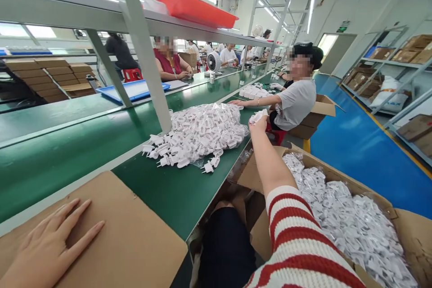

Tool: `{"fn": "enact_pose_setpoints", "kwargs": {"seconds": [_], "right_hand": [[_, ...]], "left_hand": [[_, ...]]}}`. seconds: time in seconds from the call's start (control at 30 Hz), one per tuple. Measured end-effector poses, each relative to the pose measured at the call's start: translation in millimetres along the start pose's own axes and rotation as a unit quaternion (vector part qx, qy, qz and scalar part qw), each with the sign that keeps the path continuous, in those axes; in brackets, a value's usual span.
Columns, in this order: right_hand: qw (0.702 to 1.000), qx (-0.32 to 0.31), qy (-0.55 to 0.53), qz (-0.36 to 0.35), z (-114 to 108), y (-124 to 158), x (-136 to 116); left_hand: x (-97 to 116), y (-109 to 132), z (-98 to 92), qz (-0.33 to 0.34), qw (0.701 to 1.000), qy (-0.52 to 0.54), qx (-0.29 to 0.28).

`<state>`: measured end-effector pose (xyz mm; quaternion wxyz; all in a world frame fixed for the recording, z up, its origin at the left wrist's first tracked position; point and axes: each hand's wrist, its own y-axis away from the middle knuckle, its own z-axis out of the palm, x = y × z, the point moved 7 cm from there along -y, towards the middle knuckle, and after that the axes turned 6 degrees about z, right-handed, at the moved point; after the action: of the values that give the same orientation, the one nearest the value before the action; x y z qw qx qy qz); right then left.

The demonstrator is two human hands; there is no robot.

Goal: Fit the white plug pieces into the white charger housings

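Smooth white plastic plug pieces (202, 132), glossy clear film (199, 162), matt brown cardboard sheet (135, 234), smooth green tabletop (162, 193) with a sheen, ribbed knit sleeve (300, 238), glossy blue floor (357, 139), red plastic tray (199, 11)

From the wearer's head, the single camera looks forward and down along the green bench (162, 191), which recedes toward two o'clock. The lap (225, 247) lies close at six, the left hand (50, 238) close at eight.

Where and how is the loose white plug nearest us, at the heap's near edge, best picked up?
I'd grip the plug by its thick body, clear of its thin prongs, which point toward picture left. Come from above, near side: it lies on the green worktop, with the heap behind it.
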<state>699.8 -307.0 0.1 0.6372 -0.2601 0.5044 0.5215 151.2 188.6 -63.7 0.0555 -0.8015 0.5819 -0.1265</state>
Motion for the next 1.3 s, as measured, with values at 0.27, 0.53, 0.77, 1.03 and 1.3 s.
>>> {"fn": "enact_pose_setpoints", "kwargs": {"seconds": [0.27, 0.53, 0.77, 1.03, 1.3], "right_hand": [[0.882, -0.398, 0.172, -0.184, 88.9, 183.2, 12.6], [0.621, -0.548, 0.342, -0.444, 111.1, 390.5, 116.3], [0.629, -0.555, 0.406, -0.362, 124.4, 401.4, 155.5], [0.671, -0.494, 0.333, -0.441, 35.3, 379.5, 98.8], [0.865, -0.087, 0.345, -0.355, -66.7, 212.0, 69.3]], "left_hand": [[37.2, 2.1, -19.6, -0.041, 0.997, -0.060, -0.034], [42.9, 4.7, -22.9, -0.047, 0.998, -0.023, -0.044], [60.6, 15.5, -37.7, 0.073, 0.992, 0.101, -0.023], [55.8, 11.1, -41.7, 0.057, 0.981, 0.186, -0.026], [26.2, -0.4, -28.0, 0.074, 0.988, 0.132, -0.037]]}}
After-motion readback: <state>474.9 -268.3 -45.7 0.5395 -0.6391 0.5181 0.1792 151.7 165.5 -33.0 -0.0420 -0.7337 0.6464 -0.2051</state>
